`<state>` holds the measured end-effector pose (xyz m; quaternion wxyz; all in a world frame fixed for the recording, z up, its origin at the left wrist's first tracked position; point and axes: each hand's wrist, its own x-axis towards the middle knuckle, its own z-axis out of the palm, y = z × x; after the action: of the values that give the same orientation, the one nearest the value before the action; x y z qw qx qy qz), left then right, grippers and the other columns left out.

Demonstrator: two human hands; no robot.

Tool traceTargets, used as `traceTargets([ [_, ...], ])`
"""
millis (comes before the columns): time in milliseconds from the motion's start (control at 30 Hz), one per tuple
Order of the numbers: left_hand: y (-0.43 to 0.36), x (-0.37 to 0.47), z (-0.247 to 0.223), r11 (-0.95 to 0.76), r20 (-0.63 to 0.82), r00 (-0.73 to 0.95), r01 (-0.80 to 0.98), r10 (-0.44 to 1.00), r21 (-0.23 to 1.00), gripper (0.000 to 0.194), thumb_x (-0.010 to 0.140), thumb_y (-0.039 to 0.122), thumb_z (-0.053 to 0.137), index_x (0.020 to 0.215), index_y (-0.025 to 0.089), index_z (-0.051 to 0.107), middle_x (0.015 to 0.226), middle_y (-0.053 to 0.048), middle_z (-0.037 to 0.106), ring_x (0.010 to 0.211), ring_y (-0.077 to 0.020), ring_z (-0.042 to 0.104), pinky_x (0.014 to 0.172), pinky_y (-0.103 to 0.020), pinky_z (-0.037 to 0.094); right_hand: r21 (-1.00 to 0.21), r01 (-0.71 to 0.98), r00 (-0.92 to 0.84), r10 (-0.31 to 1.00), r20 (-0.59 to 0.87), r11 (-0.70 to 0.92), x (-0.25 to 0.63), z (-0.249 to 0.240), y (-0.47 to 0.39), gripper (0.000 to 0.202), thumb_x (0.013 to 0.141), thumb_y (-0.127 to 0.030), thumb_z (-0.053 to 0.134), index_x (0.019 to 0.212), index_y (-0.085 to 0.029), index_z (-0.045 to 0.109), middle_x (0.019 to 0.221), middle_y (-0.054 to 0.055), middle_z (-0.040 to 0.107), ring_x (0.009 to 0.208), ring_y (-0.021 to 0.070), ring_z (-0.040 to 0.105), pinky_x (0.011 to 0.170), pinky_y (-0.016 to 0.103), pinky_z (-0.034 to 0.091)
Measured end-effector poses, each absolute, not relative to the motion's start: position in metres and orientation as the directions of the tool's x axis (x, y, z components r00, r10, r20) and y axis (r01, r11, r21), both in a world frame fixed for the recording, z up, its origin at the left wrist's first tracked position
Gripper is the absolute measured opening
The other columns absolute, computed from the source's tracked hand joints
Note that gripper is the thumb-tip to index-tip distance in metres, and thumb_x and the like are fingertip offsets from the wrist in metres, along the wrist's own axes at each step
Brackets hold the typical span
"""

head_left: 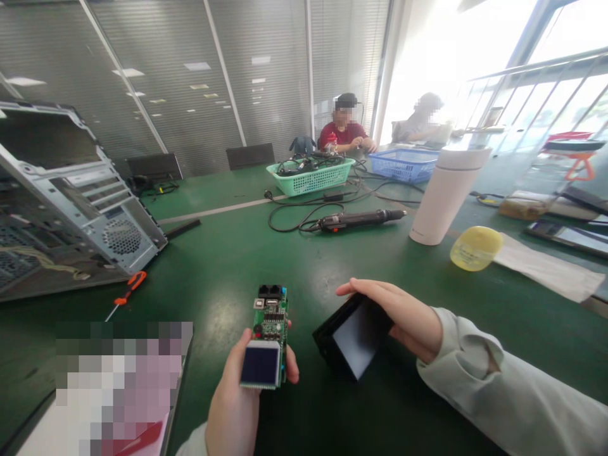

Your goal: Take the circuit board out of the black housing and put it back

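A green circuit board [272,316] with a small dark screen at its near end lies in my left hand [237,373], thumb on one side and fingertips on the other. Black and silver sockets line the board's far end. My right hand [387,304] is wrapped over a black rectangular housing [327,332], which is tilted, with a greyish flat face turned toward me. The fingers lie along its top and right side; part of the hand is hidden behind it. Board and housing are apart.
A metal computer case [109,221] stands at the left, an orange-handled tool [130,288] beside it. Ahead lie an electric screwdriver [358,220], a green basket [313,177] of cables and a blue basket [403,166]. A white tumbler [446,196] and yellow container [475,248] stand right. Two people sit beyond.
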<state>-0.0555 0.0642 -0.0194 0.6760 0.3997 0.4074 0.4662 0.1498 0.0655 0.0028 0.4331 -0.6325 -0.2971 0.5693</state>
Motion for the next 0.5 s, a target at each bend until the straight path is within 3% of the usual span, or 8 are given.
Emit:
traceTargets([
  [67, 0.0653, -0.0572, -0.0217, 0.254, -0.186, 0.226, -0.326, 0.956, 0.911, 0.029, 0.080, 0.036, 0.054, 0.074, 0.012, 0.069, 0.051, -0.006, 0.066, 0.049, -0.0199, 0.058, 0.052, -0.029, 0.044, -0.860, -0.237, 0.229, 0.834, -0.502, -0.453, 0.1481, 0.0076, 0.0655, 0.027, 0.104, -0.030, 0.043, 0.103, -0.014, 0.065, 0.078, 0.002, 0.055, 0.062, 0.0122, 0.054, 0.045, 0.016, 0.045],
  [167, 0.0664, -0.0596, -0.0254, 0.255, -0.186, 0.217, -0.356, 0.958, 0.899, 0.028, 0.081, 0.037, 0.053, 0.072, 0.014, 0.067, 0.055, -0.006, 0.068, 0.050, -0.0204, 0.060, 0.051, -0.029, 0.045, -0.860, -0.285, 0.269, 0.826, -0.495, -0.423, 0.1480, 0.0087, 0.0654, 0.023, 0.105, -0.031, 0.045, 0.108, -0.015, 0.061, 0.082, 0.003, 0.057, 0.063, 0.0133, 0.057, 0.048, 0.020, 0.052],
  [367, 0.0654, -0.0575, -0.0217, 0.281, -0.225, 0.189, -0.364, 0.956, 0.888, 0.029, 0.080, 0.037, 0.053, 0.073, 0.013, 0.067, 0.057, -0.007, 0.069, 0.049, -0.0208, 0.061, 0.052, -0.030, 0.047, -0.757, -0.482, 0.090, 0.834, -0.544, -0.441, 0.1489, 0.0034, 0.0622, 0.017, 0.103, -0.018, 0.049, 0.119, -0.017, 0.055, 0.097, 0.005, 0.062, 0.075, 0.0146, 0.062, 0.057, 0.023, 0.058],
  [500, 0.0650, -0.0555, -0.0194, 0.277, -0.230, 0.167, -0.361, 0.959, 0.890, 0.030, 0.079, 0.038, 0.051, 0.073, 0.013, 0.068, 0.058, -0.006, 0.069, 0.050, -0.0202, 0.061, 0.052, -0.029, 0.046, -0.646, -0.609, 0.014, 0.808, -0.589, -0.460, 0.1501, 0.0027, 0.0620, 0.019, 0.103, -0.021, 0.048, 0.121, -0.015, 0.052, 0.097, 0.007, 0.062, 0.078, 0.0166, 0.064, 0.064, 0.027, 0.059],
])
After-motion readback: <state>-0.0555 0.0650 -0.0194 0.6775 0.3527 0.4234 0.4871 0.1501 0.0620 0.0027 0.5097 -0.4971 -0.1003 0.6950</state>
